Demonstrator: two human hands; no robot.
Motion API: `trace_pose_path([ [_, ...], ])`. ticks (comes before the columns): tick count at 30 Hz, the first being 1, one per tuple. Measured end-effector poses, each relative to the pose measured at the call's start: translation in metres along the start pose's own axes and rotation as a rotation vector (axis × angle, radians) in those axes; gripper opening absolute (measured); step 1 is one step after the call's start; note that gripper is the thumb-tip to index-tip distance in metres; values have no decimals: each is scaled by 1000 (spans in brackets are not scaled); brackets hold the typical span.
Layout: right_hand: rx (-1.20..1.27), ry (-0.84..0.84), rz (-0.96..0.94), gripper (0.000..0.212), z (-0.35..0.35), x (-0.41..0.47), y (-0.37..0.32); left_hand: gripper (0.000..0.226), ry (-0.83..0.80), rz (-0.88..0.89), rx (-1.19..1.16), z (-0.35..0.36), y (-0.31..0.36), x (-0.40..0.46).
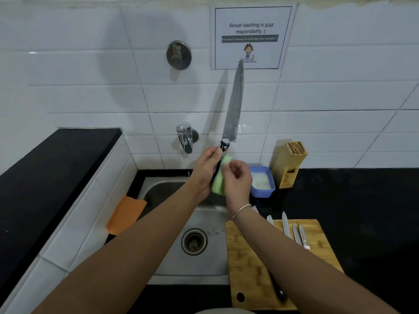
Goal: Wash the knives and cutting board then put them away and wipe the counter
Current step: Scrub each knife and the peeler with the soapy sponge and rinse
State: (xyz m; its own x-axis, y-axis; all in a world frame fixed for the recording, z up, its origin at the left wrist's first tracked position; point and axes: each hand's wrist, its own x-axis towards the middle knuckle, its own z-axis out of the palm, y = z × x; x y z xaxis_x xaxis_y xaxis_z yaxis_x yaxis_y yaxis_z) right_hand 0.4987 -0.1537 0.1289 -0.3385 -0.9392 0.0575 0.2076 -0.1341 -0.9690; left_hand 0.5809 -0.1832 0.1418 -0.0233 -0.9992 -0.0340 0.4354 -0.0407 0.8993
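At the far left of the steel sink (pixel 158 191) an orange cloth (pixel 125 214) hangs over the rim. Over the basin our left hand (pixel 205 173) grips the black handle of the long steel chef's knife (pixel 233 105), its blade pointing up and away toward the tiled wall. The knife is stiff, and we judge it slippery, since foam shows at the blade's base; we would hold only the handle, well off the edge. Our right hand (pixel 238 180) pinches a soft green sponge (pixel 218 180) against that handle, just below the left thumb. Right again, smaller pale-bladed knives (pixel 294 232) lie on the wooden cutting board (pixel 251 264) beside the sink.
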Motion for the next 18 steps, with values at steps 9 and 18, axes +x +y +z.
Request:
trace_pose_path([
  [9, -131, -69, -89, 14, -4, 7, 4, 6, -48, -61, -130, -2, 5, 1],
  [18, -688, -279, -842, 16, -37, -5, 24, 22, 126, -145, -141, 5, 13, 10],
])
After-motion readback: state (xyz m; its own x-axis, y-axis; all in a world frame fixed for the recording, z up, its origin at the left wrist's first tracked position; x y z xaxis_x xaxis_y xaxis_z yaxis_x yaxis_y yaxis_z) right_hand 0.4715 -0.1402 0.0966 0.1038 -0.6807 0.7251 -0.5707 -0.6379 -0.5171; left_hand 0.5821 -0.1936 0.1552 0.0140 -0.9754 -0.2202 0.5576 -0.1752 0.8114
